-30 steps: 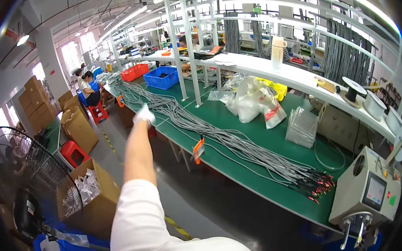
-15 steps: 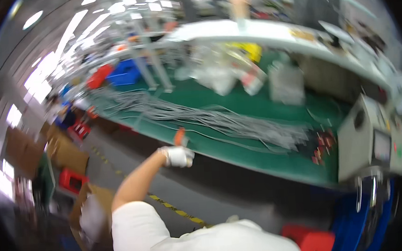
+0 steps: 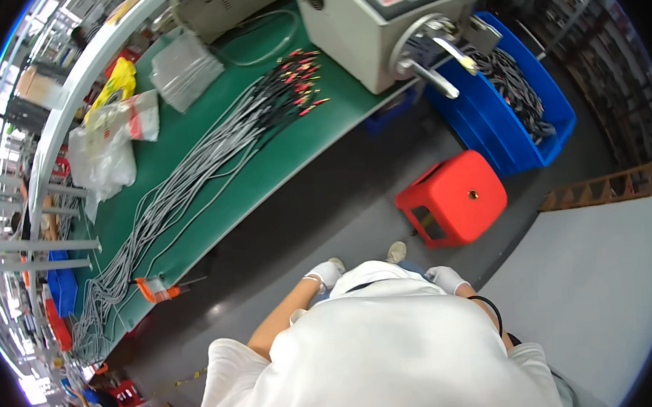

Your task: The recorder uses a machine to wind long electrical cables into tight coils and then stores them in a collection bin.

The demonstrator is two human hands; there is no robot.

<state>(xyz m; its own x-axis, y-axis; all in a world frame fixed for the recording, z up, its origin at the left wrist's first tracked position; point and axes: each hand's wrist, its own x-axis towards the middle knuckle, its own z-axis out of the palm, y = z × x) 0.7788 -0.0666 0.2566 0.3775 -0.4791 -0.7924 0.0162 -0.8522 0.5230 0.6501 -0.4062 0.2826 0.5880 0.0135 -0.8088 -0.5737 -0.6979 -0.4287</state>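
My left hand point(image 3: 326, 274), in a white glove, hangs low beside my body, with nothing visible in it. My right hand point(image 3: 445, 279), also gloved in white, is down on my other side; its fingers are partly hidden, so how far they are closed does not show. Both hands are apart from the bench. A long bundle of grey cables point(image 3: 188, 171) lies along the green bench top point(image 3: 262, 159), with red and gold plugs point(image 3: 304, 80) on black ends towards the machine. An orange tool point(image 3: 157, 289) sits at the bench's near edge.
A beige machine point(image 3: 352, 39) with a screen and metal prongs stands at the bench end. Beside it, a blue bin point(image 3: 480, 136) holds dark cables. A red stool point(image 3: 465, 197) stands on the floor ahead of me. Clear plastic bags point(image 3: 104, 158) lie on the bench.
My view has swung right towards the machine, bin and stool. My left hand, earlier out near the bench edge by the orange tool, is now down beside my body. My right hand has come into view.
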